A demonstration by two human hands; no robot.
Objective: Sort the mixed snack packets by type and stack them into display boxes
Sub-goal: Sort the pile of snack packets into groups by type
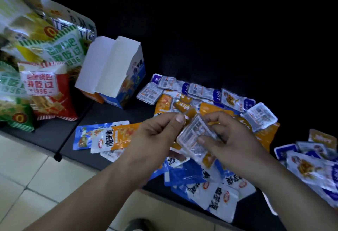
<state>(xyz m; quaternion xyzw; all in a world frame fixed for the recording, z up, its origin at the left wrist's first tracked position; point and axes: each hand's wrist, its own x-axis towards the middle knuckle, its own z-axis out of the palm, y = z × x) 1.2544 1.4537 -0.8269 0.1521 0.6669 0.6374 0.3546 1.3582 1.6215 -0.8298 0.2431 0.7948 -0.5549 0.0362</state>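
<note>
Silvery-backed small snack packets (pixel 193 137) are held in a stack between both hands: left hand (pixel 157 134) pinches the top edge, right hand (pixel 232 137) grips the side. Beneath, loose blue and orange packets (pixel 217 199) litter the dark worktop (pixel 106 113). An open blue-and-white cardboard display box (pixel 117 73) stands further left.
</note>
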